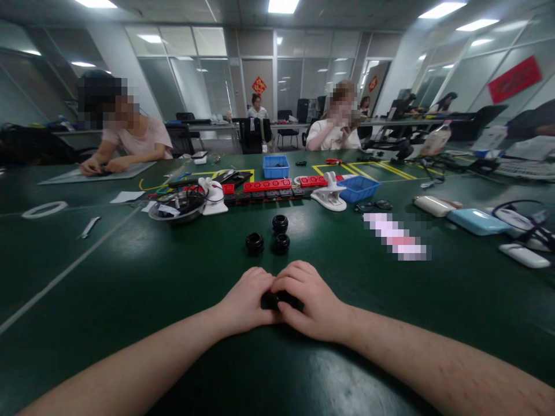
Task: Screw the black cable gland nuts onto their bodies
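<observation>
My left hand (246, 300) and my right hand (309, 303) rest together on the dark green table (130, 277), fingers curled around a small black part (277, 299) that is mostly hidden between them. Just beyond my hands stand three black ring-shaped parts (273, 236) in a loose cluster, apart from both hands.
Farther back lie a clear bowl of parts (177, 207), red and black strips (266, 186), two blue bins (276, 166), white clips (329, 195), pouches and cables at right (477, 221). Other people sit across the table.
</observation>
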Motion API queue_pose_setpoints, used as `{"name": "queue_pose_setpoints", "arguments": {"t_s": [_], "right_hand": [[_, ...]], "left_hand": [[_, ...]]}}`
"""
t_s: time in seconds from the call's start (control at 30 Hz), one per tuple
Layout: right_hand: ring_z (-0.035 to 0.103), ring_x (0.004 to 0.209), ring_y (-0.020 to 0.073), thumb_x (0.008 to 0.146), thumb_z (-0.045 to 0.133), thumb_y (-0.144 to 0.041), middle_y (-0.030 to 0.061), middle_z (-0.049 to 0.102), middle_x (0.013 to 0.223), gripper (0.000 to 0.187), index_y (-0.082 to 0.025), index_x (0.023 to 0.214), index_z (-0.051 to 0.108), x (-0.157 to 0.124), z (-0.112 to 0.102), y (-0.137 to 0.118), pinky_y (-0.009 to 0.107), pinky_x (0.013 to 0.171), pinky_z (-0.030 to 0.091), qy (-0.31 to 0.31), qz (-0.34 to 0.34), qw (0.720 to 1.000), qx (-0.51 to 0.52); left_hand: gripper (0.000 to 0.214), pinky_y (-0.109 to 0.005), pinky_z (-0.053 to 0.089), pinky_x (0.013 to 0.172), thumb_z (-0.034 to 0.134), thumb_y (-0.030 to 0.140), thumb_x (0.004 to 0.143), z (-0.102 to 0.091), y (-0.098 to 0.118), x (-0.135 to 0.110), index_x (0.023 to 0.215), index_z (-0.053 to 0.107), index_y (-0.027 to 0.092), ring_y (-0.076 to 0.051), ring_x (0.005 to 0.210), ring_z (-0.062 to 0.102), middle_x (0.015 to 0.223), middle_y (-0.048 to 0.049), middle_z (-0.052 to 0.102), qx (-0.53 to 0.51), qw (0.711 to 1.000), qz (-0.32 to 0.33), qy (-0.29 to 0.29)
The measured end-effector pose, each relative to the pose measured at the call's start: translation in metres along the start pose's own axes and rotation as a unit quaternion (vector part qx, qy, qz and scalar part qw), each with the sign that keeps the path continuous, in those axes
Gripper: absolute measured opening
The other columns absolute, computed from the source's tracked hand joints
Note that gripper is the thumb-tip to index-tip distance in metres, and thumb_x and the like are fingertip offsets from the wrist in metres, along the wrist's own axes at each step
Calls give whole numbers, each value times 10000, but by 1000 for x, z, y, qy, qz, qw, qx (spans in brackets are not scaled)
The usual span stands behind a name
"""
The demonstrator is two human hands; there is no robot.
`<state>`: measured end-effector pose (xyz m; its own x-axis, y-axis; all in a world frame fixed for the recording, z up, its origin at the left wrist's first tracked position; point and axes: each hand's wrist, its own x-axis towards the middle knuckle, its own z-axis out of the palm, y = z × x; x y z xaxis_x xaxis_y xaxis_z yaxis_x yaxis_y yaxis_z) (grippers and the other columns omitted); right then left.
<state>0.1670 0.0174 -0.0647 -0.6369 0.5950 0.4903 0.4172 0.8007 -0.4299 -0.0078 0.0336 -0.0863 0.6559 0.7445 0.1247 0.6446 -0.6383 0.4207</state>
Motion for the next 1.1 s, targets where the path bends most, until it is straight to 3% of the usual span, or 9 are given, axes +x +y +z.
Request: {"name": "queue_pose_setpoints", "arguments": {"t_s": [0.17, 0.4, 0.67, 0.87, 1.0, 1.1], "right_hand": [[474, 893, 193, 672, 436, -112, 41, 629, 867, 213, -162, 827, 574, -1, 0, -1, 358, 824, 376, 3, -48, 999, 8], [462, 958, 200, 674, 432, -141, 18, 635, 906, 137, -178, 708, 560, -4, 2, 1, 389, 906, 329, 1, -122, 992, -29], [480, 965, 189, 660, 447, -159, -30, 650, 941, 142, -206, 728, 562, -5, 2, 3, 421, 976, 265, -14, -112, 993, -32], [458, 1073, 204, 680, 437, -188, 18, 606, 1083, 329, -204, 981, 567, -6, -3, -1, 491, 1053, 108, 9, -94, 995, -34], [475, 1039, 217, 718, 518, -329, 91, 564, 1095, 396, -146, 1069, 503, -6, -2, -1, 477, 1038, 160, 58, -44, 996, -43], [490, 956, 219, 741, 523, -444, 100, 565, 1009, 420, -137, 1026, 500, -6, 1, 2, 472, 978, 249, 78, -10, 995, -53]], "left_hand": [[196, -319, 356, 718, 642, 319, 659, 0, 0, -1, 703, 510, 183, -174, 726, 476, 723, 17, 540, -1, 1000, 11, -5], [220, -327, 362, 726, 638, 362, 662, -1, 1, 0, 730, 529, 184, -185, 741, 486, 743, 7, 549, 8, 1000, 10, -7], [258, -341, 376, 719, 644, 394, 659, -1, 1, 1, 720, 514, 181, -191, 728, 483, 725, 0, 536, 6, 1000, 1, -4], [268, -370, 368, 784, 654, 381, 674, 4, -4, -1, 856, 577, 200, -217, 823, 503, 857, -17, 582, -7, 1000, 22, 4], [410, -381, 371, 804, 672, 450, 648, 5, -6, -1, 944, 565, 188, -237, 855, 503, 911, -41, 592, -26, 1000, 9, 7], [383, -377, 381, 768, 645, 471, 664, 2, -5, -1, 874, 568, 161, -233, 804, 505, 854, -51, 590, -21, 1000, -3, -3]]}}
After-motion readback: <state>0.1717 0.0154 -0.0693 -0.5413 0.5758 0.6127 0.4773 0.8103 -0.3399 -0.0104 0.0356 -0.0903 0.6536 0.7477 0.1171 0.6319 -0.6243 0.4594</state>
